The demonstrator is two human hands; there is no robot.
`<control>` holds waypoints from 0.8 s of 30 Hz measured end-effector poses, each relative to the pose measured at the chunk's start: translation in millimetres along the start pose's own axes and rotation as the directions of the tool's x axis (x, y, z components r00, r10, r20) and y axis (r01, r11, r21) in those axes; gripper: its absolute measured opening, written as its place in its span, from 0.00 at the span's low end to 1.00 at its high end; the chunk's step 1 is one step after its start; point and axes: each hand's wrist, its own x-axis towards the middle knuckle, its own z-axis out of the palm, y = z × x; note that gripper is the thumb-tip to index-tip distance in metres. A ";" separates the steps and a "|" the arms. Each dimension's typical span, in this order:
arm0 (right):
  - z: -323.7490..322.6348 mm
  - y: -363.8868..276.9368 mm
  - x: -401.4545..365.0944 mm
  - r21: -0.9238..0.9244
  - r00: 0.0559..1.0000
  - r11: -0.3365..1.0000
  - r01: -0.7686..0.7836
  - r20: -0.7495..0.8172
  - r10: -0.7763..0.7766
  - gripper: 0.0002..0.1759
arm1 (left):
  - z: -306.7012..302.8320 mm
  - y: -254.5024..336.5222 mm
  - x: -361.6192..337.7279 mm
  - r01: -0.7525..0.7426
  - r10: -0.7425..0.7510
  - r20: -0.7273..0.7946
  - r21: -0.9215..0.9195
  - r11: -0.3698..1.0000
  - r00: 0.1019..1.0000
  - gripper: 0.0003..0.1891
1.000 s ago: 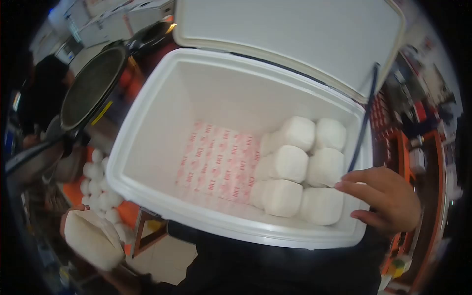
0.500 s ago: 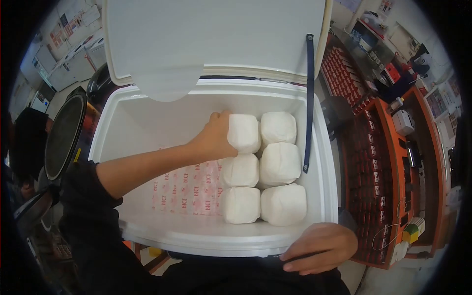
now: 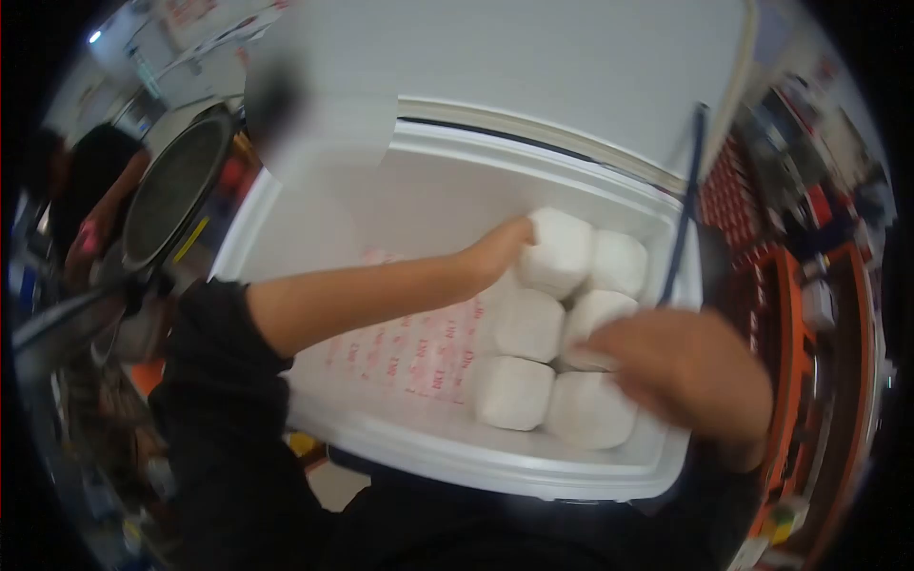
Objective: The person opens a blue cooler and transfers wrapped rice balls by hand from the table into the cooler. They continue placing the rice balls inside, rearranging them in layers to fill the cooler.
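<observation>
Several white, rounded, cube-like blocks stand in two columns at the right side of an open white cooler box (image 3: 457, 463). My left hand (image 3: 500, 255) reaches in and is closed on the left side of the back-left white block (image 3: 559, 249), its fingertips partly hidden behind it. Motion smears my right hand (image 3: 700, 371), which hovers over the right-hand column and partly covers the middle-right block (image 3: 602, 319). Its fingers cannot be made out. Under my left forearm, clear wrapping with red print (image 3: 409, 352) lies on the cooler floor.
The cooler's raised lid (image 3: 533, 67) stands at the back, with a dark strap (image 3: 685, 205) at its right. A round dark pan or lid (image 3: 179, 195) is at the left, near another person's arm (image 3: 119, 200). Orange shelving (image 3: 843, 381) stands to the right.
My right hand has risen from the cooler's front rim and moved in over the blocks. My left hand stays at the back-left block. The whole view has turned and shifted.
</observation>
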 end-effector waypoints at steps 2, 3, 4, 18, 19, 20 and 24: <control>0.7 23.7 44.0 -0.133 0.998 0.990 -0.055 0.025 0.059 0.16 | -2.6 23.6 -18.9 -0.060 0.041 0.061 0.348 0.936 0.997 0.20; 4.7 33.4 65.1 -0.132 1.000 0.991 0.013 0.010 -0.012 0.15 | -14.2 27.8 -28.6 -0.129 0.096 0.087 0.663 0.737 0.992 0.20; 7.5 40.1 83.6 -0.131 0.997 0.991 0.039 0.067 -0.030 0.18 | -20.3 42.7 -49.8 -0.181 0.093 0.159 0.747 0.640 0.983 0.20; 52.0 78.2 128.3 -0.013 0.913 0.966 0.258 0.329 -0.239 0.18 | -120.3 -148.8 -453.9 0.407 0.469 -0.860 0.361 0.839 -0.204 0.32; 52.2 77.5 127.9 -0.012 0.911 0.966 0.260 0.334 -0.241 0.18 | -147.3 -200.0 -464.4 0.445 0.348 -0.890 0.194 0.874 -0.296 0.35; 52.5 78.8 127.3 -0.025 0.921 0.972 0.234 0.327 -0.214 0.17 | -165.6 -236.1 -462.4 0.555 0.397 -0.864 0.175 0.814 -0.310 0.38; 47.5 68.7 124.1 -0.128 0.939 0.979 0.160 0.325 -0.111 0.16 | -190.2 -266.7 -450.5 0.896 0.411 -0.899 0.050 0.442 -0.152 0.43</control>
